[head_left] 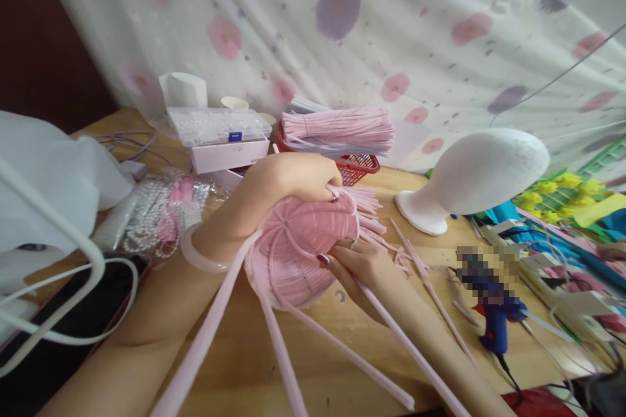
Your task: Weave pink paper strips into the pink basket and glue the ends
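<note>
A round, bowl-shaped piece [298, 273] woven of pink pipe cleaners is held in the air above the table, its ribbed hollow side towards me. My left hand [293, 176], with a pale bangle at the wrist, reaches over the top and grips the far rim, thumb inside. At the right rim, my right hand [362, 267] is closed on the weave, thumb and fingers pinching the edge. Several long loose pink stems hang from the rim towards me; one stem [411, 345] runs down over my right forearm.
Bundled pink pipe cleaners [337, 127] lie on a red basket [359, 169]. A white foam head [479, 176] stands right, beside a blue glue gun [496, 326] and power strips [562, 287]. At left are a bag of beads [156, 215], a box [229, 156] and a white cable [73, 339].
</note>
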Motion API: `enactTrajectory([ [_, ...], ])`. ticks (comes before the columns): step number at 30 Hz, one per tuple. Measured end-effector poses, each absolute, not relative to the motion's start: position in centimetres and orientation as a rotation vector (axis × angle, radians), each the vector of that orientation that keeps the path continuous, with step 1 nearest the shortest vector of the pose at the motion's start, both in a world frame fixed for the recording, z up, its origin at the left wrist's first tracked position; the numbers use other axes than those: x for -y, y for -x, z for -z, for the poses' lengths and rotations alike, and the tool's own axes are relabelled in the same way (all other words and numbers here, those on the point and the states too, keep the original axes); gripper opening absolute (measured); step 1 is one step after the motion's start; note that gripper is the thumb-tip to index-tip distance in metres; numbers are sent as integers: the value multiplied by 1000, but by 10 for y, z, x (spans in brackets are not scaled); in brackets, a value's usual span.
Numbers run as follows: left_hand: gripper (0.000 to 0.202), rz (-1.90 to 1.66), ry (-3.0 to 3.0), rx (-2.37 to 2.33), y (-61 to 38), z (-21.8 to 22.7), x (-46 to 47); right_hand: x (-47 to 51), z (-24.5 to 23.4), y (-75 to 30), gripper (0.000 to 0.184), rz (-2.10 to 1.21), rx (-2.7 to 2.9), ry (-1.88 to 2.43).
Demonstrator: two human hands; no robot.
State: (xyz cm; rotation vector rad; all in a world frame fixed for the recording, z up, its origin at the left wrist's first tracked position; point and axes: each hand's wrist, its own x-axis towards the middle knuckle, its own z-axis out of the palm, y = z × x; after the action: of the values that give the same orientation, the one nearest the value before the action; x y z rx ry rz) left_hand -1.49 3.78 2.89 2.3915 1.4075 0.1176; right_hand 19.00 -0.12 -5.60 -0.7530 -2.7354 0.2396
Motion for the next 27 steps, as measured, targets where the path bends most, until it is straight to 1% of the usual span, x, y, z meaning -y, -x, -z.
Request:
enactTrajectory([
  [4,32,-103,-2407,-1418,15,-29,-39,-4,55,-185,34,-219,2801,766],
  [9,27,-116,-2407,-1417,17,-29,-38,-8,55,-179,30,-215,2892,828],
  [17,22,-147,-2414,-1417,16,-28,-39,-9,55,-176,30,-221,2925,903],
  [27,21,-143,-2455,-1433,15,-30,-37,-7,57,-172,33,-390,2971,878],
])
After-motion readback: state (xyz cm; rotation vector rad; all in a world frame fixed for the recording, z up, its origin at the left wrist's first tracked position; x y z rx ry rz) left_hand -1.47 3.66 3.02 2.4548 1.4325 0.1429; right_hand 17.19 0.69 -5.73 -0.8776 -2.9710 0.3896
